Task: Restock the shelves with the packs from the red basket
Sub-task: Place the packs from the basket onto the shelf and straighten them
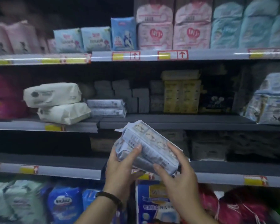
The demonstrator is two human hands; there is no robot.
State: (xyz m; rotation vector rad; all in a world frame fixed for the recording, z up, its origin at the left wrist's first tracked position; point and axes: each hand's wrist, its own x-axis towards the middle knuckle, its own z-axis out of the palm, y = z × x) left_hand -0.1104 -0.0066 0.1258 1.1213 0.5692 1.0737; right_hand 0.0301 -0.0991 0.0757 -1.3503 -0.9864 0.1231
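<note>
A stack of pale lilac packs (148,143) hangs tilted in front of the middle shelf (176,121). My left hand (121,165) grips the stack from below and from its left end, thumb on the side. My right hand (176,172) holds the lower right end, fingers curled round its edge. Two packs of the same kind (106,108) lie stacked flat on that shelf, just left of the bare stretch behind the held stack. The red basket is out of view.
Two cream packs (58,102) lie stacked at the middle shelf's left, grey packs (128,96) and yellow boxes (181,92) further back. Pink and blue packs (155,29) fill the top shelf. Blue bags (66,206) and red net bags (233,206) sit on the lowest level.
</note>
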